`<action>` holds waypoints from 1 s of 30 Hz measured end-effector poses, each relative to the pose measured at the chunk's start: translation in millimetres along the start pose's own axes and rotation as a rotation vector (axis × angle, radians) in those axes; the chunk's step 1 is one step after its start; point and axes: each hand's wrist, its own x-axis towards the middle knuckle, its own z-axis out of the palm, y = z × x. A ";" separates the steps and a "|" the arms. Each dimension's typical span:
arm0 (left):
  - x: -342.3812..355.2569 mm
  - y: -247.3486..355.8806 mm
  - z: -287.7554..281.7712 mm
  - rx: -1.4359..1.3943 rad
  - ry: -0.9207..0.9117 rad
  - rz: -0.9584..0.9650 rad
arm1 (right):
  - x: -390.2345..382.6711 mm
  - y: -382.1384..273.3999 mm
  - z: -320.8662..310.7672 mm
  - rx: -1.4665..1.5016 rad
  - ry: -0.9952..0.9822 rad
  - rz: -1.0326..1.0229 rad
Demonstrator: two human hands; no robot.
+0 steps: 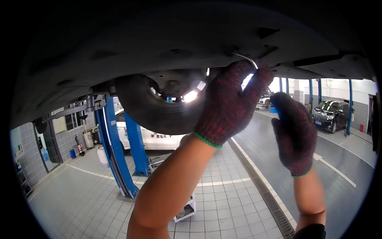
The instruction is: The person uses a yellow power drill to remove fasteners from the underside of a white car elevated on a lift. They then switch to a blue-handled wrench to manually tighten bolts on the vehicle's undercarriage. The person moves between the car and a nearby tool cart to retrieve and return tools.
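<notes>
Overhead is the dark underbody panel (159, 44) of a raised car. My left hand (229, 105), in a dark red knit glove with a green cuff, is raised to it. Its fingers pinch a thin, bent metal rod that looks like a hex key (247, 58). The rod's tip meets the panel at a small dark spot; its lower end is hidden in the glove. Lower and to the right, my right hand (296, 135), gloved alike, is apart from the panel. Its thumb stands away from the slightly blurred fingers, and I see nothing held between them.
A tyre (155, 113) hangs beyond my left wrist. Blue lift posts (137, 143) stand at left, with a white car (159, 139) behind. A small cart (187, 209) is below my left forearm. A floor drain grate (258, 183) runs along the tiles; a black car (332, 115) stands at right.
</notes>
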 end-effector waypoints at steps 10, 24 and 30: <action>6.6 -35.0 24.8 -0.258 0.205 0.354 | 26.2 -18.8 -4.2 -0.465 -0.009 -0.144; 17.6 -50.0 24.8 -0.564 0.256 0.465 | 26.2 -65.5 13.9 -0.720 -0.036 0.134; 20.1 -40.6 32.5 -0.770 0.335 0.556 | 32.5 -102.7 16.3 -0.959 -0.099 0.115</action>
